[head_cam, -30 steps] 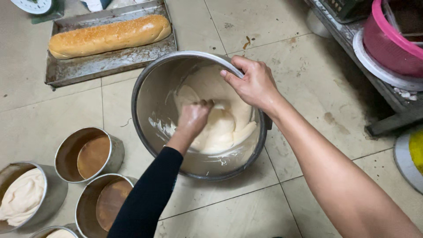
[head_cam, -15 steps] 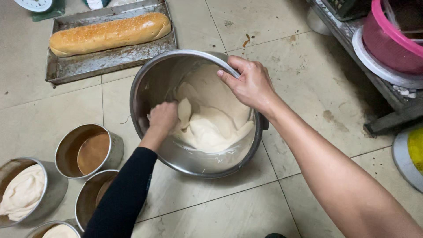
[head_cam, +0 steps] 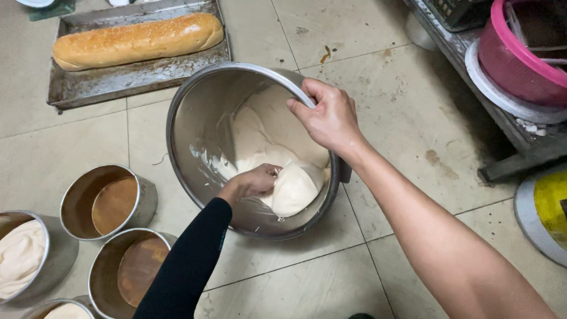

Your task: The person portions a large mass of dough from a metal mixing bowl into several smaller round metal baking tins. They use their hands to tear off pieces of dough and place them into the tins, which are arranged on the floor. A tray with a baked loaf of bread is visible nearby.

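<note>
A large steel mixing bowl (head_cam: 188, 100) sits tilted on the tiled floor, its walls smeared with pale creamy batter (head_cam: 295, 190). My right hand (head_cam: 328, 118), on a bare arm, grips the bowl's far right rim. My left hand (head_cam: 253, 181), in a black sleeve, is down inside the bowl near its front wall. Its fingers curl around a lump of batter gathered at the bottom.
Two empty round tins (head_cam: 109, 198) (head_cam: 133, 269) stand left of the bowl, beside a batter-filled tin (head_cam: 23, 254) and another at the bottom edge (head_cam: 65, 310). A baked loaf (head_cam: 136, 40) lies on a metal tray (head_cam: 118, 85) behind. A pink bucket (head_cam: 520, 53) sits on a low rack at right.
My left hand swept from the bowl's left wall down to the front bottom, gathering batter into a lump. My right hand kept its grip on the rim.
</note>
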